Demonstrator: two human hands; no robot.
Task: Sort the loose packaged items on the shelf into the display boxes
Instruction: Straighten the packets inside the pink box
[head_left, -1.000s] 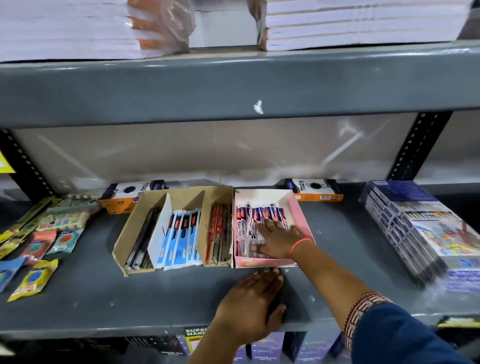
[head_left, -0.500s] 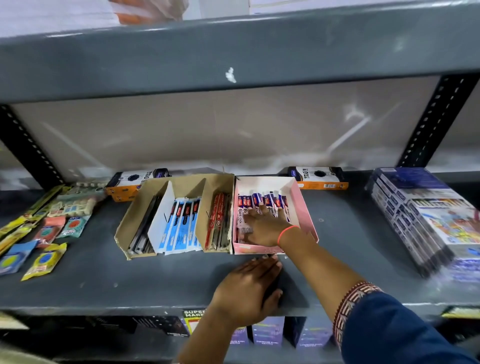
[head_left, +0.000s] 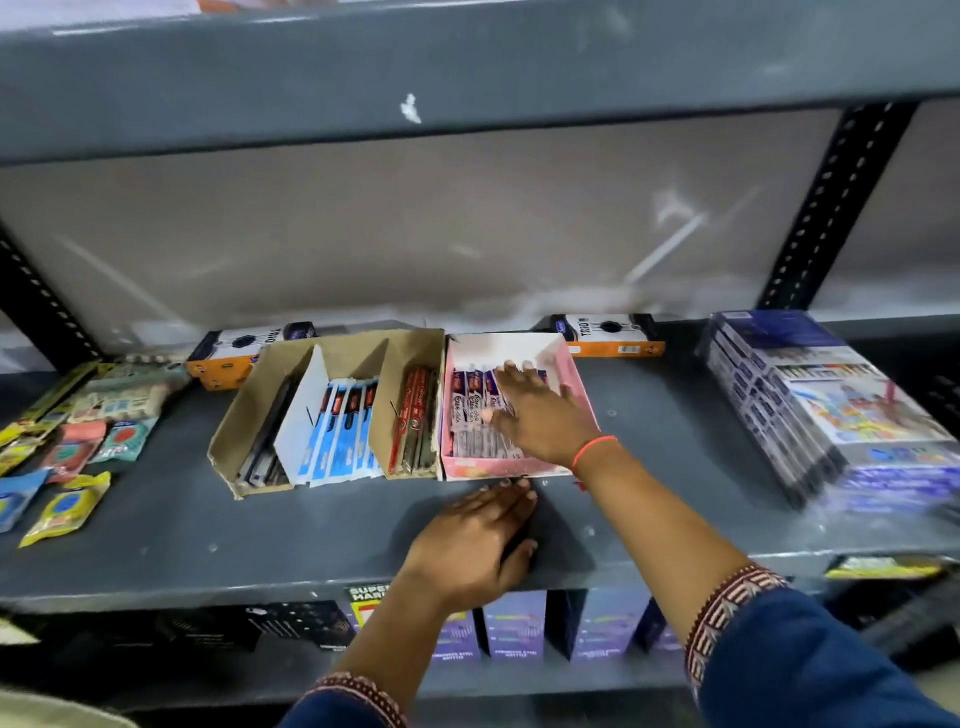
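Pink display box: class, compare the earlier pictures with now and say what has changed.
The right hand has slid from the near end of the pink display box toward its far end, flat over the packets. Nothing was gripped or released. The left hand stays flat on the shelf; the boxes have not moved.

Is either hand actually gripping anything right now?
Nothing visibly gripped. The right hand lies flat on the packets in the pink box; the left hand rests palm-down on the shelf.

Right hand (head_left: 540, 415) hides packets (head_left: 470, 410) beneath; stacked books (head_left: 831, 405) blurred.
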